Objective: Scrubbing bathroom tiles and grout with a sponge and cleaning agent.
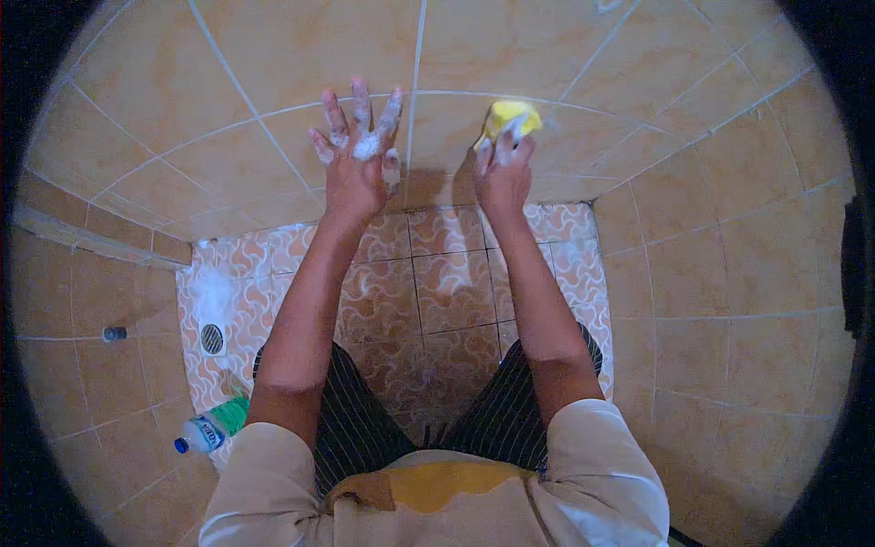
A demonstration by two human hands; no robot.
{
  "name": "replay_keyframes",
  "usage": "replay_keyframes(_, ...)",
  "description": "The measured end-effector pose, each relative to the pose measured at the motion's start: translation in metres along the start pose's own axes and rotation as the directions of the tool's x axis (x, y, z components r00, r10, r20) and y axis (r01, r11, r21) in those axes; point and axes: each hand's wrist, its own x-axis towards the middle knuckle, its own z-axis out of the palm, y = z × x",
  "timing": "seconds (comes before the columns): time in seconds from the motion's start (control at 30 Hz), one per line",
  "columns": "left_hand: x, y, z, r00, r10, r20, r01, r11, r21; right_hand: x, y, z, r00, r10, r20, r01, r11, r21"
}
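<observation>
My left hand (359, 154) has its fingers spread against the tiled wall (472, 41), with white foam on the fingers and the back of the hand. To its right, my right hand (504, 164) grips a yellow sponge (513, 117) at the same wall, a little below a curved-looking grout line. Foam also covers some of the right fingers. The fingertips behind the sponge are partly hidden.
A plastic bottle (212, 425) with a blue cap and green contents is at the lower left. Near it, a round drain grate (212, 338) is set in the patterned floor (451, 287). A small fitting (114, 334) protrudes from the left wall. Tiled walls stand on both sides.
</observation>
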Motion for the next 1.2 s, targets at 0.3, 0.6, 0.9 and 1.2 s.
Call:
replay_keyframes(0.3,0.000,-0.001,0.005,0.998,0.021,-0.051,-0.023,0.999,-0.048,-0.009,0.004,0.006,0.994,0.108,0.017,-0.108,0.994,0.030)
replay_keyframes(0.6,-0.003,-0.002,0.005,0.996,0.036,-0.076,-0.043,0.995,-0.095,0.011,0.021,0.003,0.985,0.143,-0.092,-0.139,0.989,0.055)
replay_keyframes(0.9,-0.001,0.003,0.001,1.000,-0.007,-0.011,0.006,0.999,-0.042,-0.014,0.002,0.020,0.978,0.200,0.058,-0.208,0.929,0.305)
replay_keyframes(1.2,0.000,0.003,-0.001,1.000,0.009,-0.008,-0.009,1.000,-0.016,-0.029,0.012,0.027,0.913,0.294,0.284,-0.393,0.823,0.410)
